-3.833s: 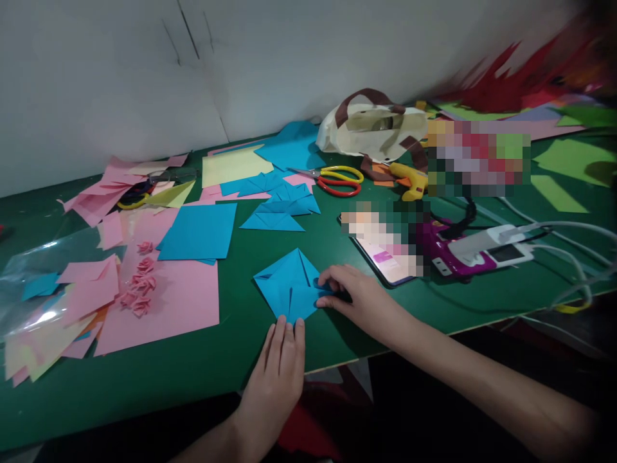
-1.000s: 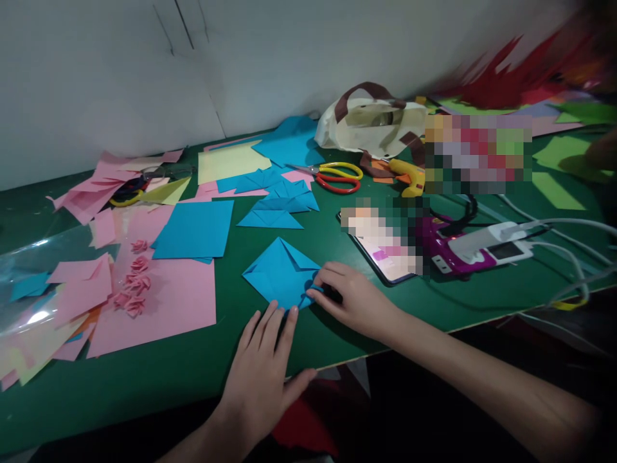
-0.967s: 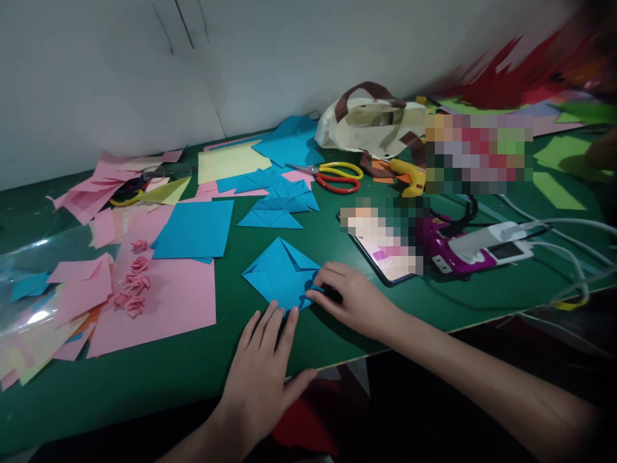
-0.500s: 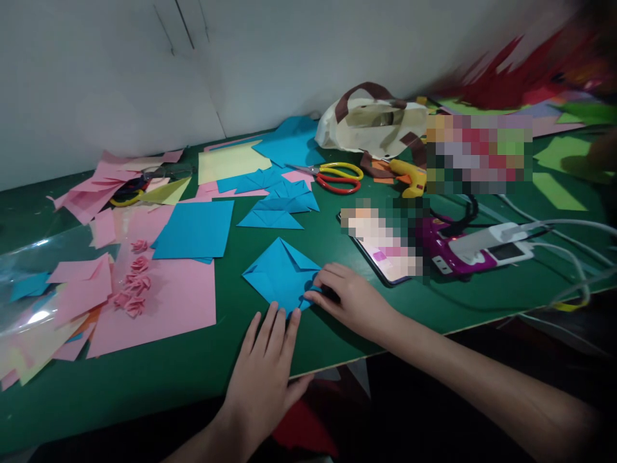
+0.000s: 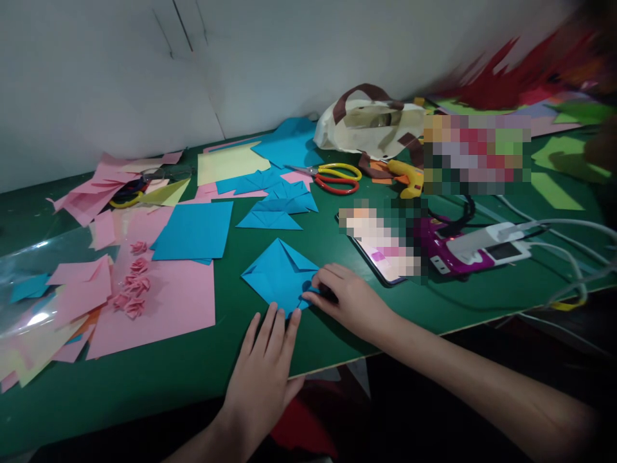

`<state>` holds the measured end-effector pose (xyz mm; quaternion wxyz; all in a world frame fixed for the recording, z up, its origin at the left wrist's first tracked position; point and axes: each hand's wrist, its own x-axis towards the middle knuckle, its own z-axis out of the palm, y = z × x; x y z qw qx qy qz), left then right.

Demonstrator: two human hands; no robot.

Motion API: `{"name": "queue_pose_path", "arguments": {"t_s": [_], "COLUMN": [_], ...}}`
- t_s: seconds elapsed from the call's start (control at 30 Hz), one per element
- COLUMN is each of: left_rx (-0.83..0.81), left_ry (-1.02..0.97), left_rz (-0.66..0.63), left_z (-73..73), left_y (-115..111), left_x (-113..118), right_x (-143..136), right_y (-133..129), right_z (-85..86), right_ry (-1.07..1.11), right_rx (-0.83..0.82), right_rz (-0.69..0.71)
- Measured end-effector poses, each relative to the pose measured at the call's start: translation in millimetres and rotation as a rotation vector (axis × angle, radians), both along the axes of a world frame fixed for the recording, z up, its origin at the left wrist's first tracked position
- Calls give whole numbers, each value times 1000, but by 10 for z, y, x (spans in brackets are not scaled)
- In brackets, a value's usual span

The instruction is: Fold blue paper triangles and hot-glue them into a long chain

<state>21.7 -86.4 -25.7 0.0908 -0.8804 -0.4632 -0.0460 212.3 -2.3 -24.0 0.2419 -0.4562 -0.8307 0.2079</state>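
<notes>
A folded square of blue paper (image 5: 276, 270) lies diamond-wise on the green table, with a crease line and a raised flap along its upper right side. My left hand (image 5: 263, 360) rests flat with fingers spread, its fingertips on the paper's lower corner. At the right corner, my right hand (image 5: 344, 299) pinches the paper between thumb and fingers, and that corner is partly hidden by them. Just beyond lie several folded blue paper pieces (image 5: 270, 219), and to the left a stack of blue sheets (image 5: 195, 228) sits on pink paper (image 5: 183, 302).
Small pink paper roses (image 5: 137, 283) lie on the pink sheet. Scissors (image 5: 337, 178), a yellow glue gun (image 5: 405, 179) and a cream bag (image 5: 357, 128) stand behind. At right are a phone (image 5: 380, 247) and a purple power strip (image 5: 446, 251) with white cables. The table's front edge runs under my wrists.
Almost nothing differs. My left thumb has drawn in slightly toward the palm; both hands stay at the blue paper.
</notes>
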Motion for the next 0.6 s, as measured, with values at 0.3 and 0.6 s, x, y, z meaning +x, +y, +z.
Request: {"name": "queue_pose_path", "arguments": {"t_s": [0.3, 0.6], "left_rx": [5, 24], "left_ry": [16, 7], "left_rz": [-6, -5], "left_z": [2, 18], "left_y": [-3, 5], "left_x": [7, 21], "right_x": [-12, -22], "right_y": [-9, -12], "right_z": [0, -3], "right_ry": [19, 7], "right_rx": [-21, -11], "right_rz": [-37, -48]}}
